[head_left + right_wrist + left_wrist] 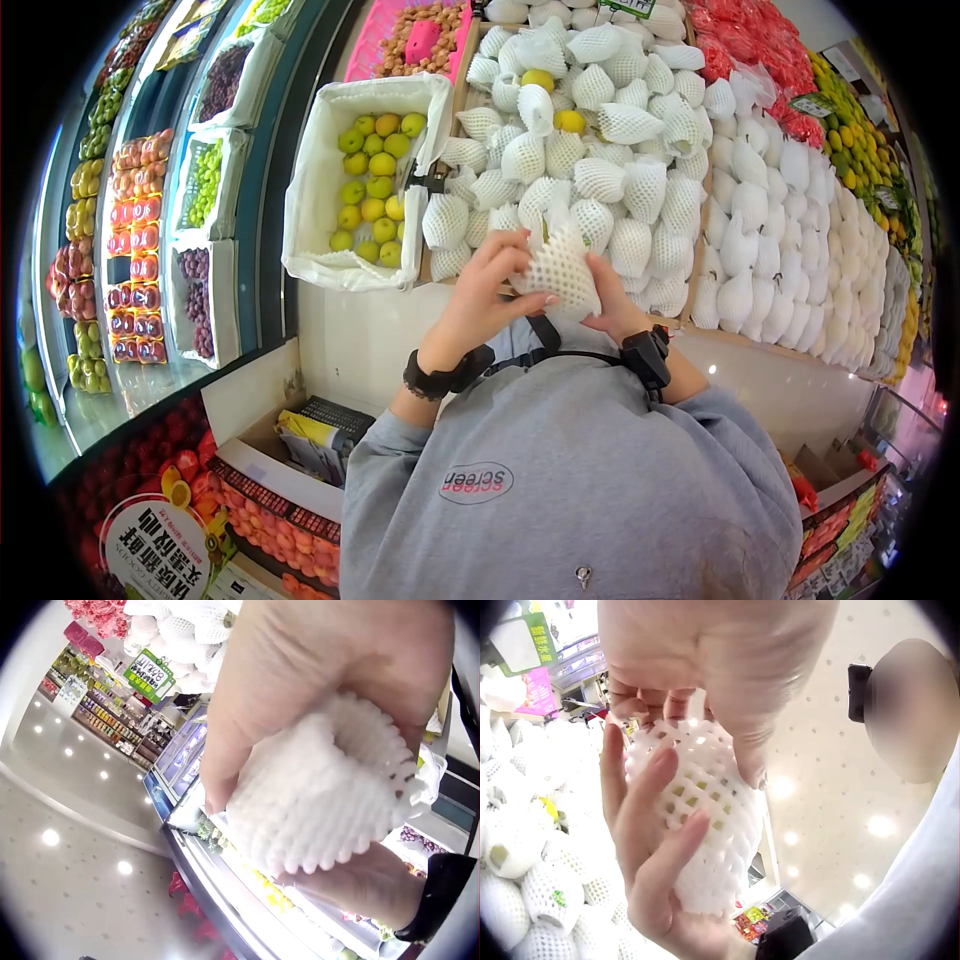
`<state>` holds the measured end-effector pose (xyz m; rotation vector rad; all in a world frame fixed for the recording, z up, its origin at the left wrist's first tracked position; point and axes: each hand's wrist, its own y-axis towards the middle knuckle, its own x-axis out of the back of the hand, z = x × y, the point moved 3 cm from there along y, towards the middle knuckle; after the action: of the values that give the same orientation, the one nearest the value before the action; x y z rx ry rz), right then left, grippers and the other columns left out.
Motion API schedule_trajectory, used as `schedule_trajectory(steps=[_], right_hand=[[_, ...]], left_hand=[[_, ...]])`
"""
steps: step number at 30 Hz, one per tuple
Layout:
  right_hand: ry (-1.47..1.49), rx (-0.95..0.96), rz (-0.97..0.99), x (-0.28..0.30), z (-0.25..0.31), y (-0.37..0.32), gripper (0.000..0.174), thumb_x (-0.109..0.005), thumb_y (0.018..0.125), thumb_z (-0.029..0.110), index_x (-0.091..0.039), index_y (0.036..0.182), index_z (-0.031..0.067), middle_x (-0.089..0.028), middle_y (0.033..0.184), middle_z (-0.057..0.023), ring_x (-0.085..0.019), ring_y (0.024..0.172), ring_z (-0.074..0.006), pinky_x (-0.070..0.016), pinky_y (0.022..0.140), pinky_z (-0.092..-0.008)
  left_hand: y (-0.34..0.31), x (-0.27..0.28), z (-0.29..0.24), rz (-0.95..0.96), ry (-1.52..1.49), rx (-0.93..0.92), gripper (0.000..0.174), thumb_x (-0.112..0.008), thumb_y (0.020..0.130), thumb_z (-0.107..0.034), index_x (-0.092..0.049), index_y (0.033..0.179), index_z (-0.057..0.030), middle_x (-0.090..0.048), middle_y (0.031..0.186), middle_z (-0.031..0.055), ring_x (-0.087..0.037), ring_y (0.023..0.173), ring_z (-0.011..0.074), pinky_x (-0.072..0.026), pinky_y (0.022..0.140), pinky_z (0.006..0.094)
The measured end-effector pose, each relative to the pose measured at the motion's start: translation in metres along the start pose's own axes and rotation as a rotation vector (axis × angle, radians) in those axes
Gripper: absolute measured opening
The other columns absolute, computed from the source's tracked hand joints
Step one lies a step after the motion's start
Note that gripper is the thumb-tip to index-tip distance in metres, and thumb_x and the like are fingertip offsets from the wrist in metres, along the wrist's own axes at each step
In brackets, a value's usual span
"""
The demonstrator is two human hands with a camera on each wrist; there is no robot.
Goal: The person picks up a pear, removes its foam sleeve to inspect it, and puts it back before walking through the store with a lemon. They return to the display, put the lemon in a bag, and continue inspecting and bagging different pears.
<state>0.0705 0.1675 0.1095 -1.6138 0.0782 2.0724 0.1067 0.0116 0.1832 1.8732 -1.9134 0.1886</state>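
My left grip (487, 285) wraps the netted fruit (560, 268) w/ thumb under; right grip (612, 300) cups its other side, fingers curled round, both holding it

Fruit displays (760, 200), pale glossy floor (370, 340)

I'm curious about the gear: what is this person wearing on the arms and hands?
Grey sweatshirt sleeves end at the forearms. A black strap circles the left wrist; a small black box is strapped to the right. The left hand and right hand are bare.
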Motion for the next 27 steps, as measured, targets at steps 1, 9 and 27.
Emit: schedule_trajectory(steps=[1,9,27], right_hand=[[-0.029,-0.006,0.019,0.000,0.000,-0.003,0.062,-0.047,0.088,0.039,-0.028,0.134,0.0018,-0.043,0.131,-0.0128,-0.048,0.116,-0.0250,-0.0414,0.096,-0.0370],[-0.239,-0.140,0.018,0.018,-0.003,-0.021,0.072,-0.065,0.078,0.031,-0.031,0.133,0.0008,-0.044,0.129,-0.0102,-0.047,0.116,-0.0215,-0.0388,0.098,-0.0344],[-0.646,-0.035,-0.310,-0.008,-0.021,-0.008,0.051,-0.070,0.073,0.013,-0.049,0.119,0.0033,-0.056,0.108,-0.0048,-0.052,0.101,-0.0131,-0.0431,0.085,-0.0280]], left_hand=[[-0.001,0.000,0.000,0.018,-0.017,-0.048,0.032,-0.074,0.066,-0.007,-0.050,0.087,-0.0025,-0.052,0.101,0.0092,-0.054,0.082,0.0216,-0.0451,0.075,0.0303],[-0.003,-0.001,-0.001,0.214,-0.259,0.169,0.022,-0.067,0.076,-0.010,-0.054,0.091,-0.0007,-0.055,0.075,0.0062,-0.055,0.068,0.0180,-0.0439,0.066,0.0283],[0.008,-0.028,0.054,0.459,-0.224,0.174,0.026,-0.068,0.077,-0.017,-0.053,0.091,-0.0024,-0.056,0.074,0.0068,-0.054,0.063,0.0135,-0.0422,0.055,0.0254]])
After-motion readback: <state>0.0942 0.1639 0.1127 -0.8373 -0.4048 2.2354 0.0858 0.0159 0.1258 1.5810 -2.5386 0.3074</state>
